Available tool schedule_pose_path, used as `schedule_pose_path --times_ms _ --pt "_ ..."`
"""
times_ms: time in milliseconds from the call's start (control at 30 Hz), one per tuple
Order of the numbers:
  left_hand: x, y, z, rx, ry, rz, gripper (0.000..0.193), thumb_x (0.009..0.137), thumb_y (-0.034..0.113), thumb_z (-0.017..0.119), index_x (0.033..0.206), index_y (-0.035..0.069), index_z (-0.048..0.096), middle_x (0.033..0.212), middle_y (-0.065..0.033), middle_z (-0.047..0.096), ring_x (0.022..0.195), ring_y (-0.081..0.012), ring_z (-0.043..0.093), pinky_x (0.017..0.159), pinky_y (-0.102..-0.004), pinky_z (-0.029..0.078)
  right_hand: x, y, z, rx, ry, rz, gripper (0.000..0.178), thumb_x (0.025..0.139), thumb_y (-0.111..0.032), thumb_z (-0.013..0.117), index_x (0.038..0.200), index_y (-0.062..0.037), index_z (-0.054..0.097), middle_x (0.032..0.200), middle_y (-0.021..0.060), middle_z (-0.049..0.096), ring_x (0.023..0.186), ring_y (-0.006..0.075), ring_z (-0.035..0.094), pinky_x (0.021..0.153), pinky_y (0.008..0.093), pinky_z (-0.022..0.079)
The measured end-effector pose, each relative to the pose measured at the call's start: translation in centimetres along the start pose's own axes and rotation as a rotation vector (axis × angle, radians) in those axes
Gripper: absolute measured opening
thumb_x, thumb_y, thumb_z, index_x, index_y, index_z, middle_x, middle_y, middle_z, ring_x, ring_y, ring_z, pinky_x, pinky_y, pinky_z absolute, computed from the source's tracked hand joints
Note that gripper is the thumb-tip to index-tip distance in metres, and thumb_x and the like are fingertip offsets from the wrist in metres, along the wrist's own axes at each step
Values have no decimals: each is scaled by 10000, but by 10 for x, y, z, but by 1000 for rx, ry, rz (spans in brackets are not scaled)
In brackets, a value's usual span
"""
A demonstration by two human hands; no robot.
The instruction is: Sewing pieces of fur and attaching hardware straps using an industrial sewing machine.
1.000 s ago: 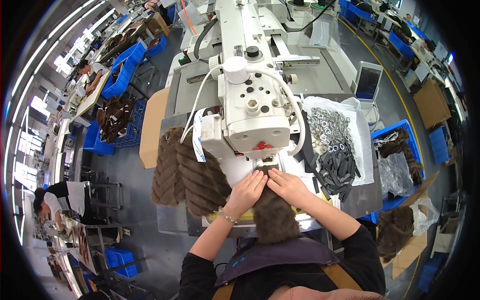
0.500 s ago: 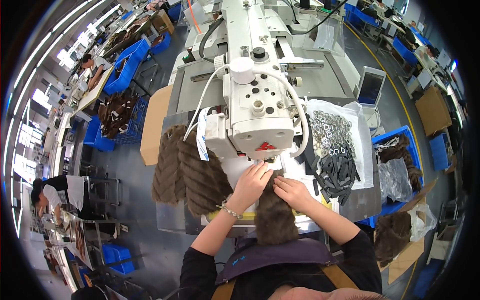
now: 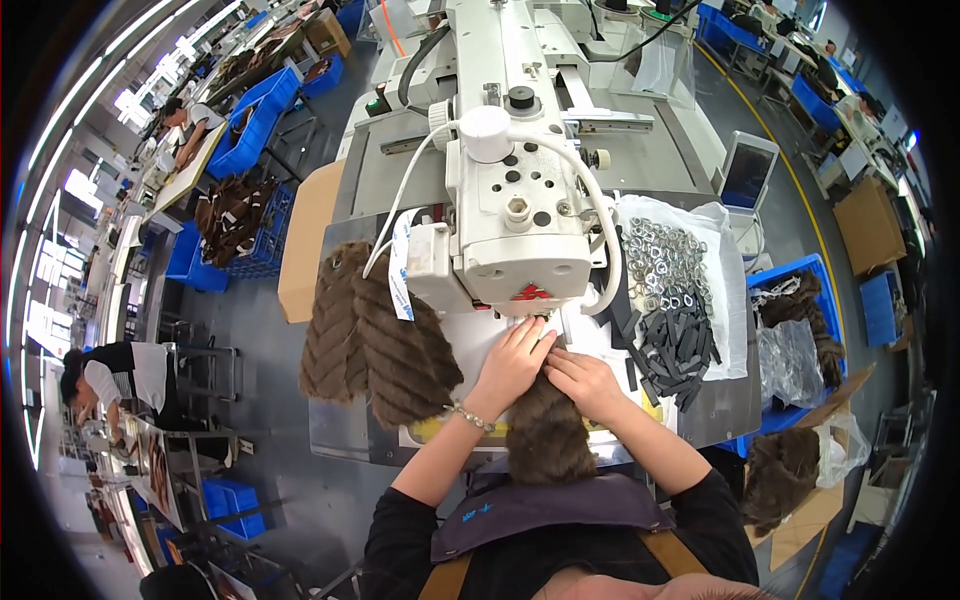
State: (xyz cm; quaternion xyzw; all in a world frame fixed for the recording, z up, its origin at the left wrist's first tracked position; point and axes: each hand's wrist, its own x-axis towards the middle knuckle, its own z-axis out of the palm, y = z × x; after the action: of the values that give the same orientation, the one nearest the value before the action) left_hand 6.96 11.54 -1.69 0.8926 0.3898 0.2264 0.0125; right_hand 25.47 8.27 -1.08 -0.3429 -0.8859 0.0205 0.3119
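Two hands on one brown fur piece [image 3: 545,435] under the white sewing machine [image 3: 515,215]: left hand [image 3: 515,362] flat, fingers spread, pressing the fur's top edge; right hand [image 3: 585,382] beside it, fingers curled, pinching the fur. One stack of fur pieces [image 3: 375,335] left of the machine. Two piles right: metal rings [image 3: 665,265], dark straps [image 3: 675,345].

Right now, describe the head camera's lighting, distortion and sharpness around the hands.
Head view: bright, even overhead light; fisheye bends the sewing machine and table edges toward a black rim; left hand, right hand and brown fur piece are sharp; ceiling lights glare at the far left.
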Motion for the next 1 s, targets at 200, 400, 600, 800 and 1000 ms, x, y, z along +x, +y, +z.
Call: schedule_pose_path --times_ms 200,400,600,800,1000 --pt "-1 0 2 -2 2 0 345 844 109 531 1171 36 613 1239 -175 597 1175 -290 560 1014 -377 434 1 -1 -1 -9 13 -4 186 754 -109 593 920 -31 620 1060 132 672 1022 269 660 835 352 549" --pt "-2 -1 0 -11 -6 4 353 844 103 532 1181 31 607 1253 -185 589 1184 -301 555 1022 -381 432 0 -1 1 -17 21 -6 188 753 -107 596 924 -33 621 1050 124 677 1017 261 663 835 349 549" --pt "-2 -2 3 -6 2 7 358 840 102 537 1183 26 606 1258 -194 584 1185 -306 554 1022 -385 433 0 -1 2 -17 20 -4 191 752 -103 594 926 -31 622 1050 127 678 1014 263 664 835 350 549" --pt "-2 0 3 -30 -3 -8 358 841 99 536 1184 25 606 1263 -202 581 1192 -314 551 1024 -391 432 0 -1 0 -4 13 2 195 749 -100 594 927 -27 624 1051 133 677 1013 268 664 833 352 550" --pt "-4 0 -4 -52 -25 -25 377 843 74 524 1210 35 596 1285 -203 564 1213 -316 535 1030 -395 424 1 -1 0 15 16 7 195 744 -93 597 924 -22 627 1057 135 678 1008 272 666 827 352 552"
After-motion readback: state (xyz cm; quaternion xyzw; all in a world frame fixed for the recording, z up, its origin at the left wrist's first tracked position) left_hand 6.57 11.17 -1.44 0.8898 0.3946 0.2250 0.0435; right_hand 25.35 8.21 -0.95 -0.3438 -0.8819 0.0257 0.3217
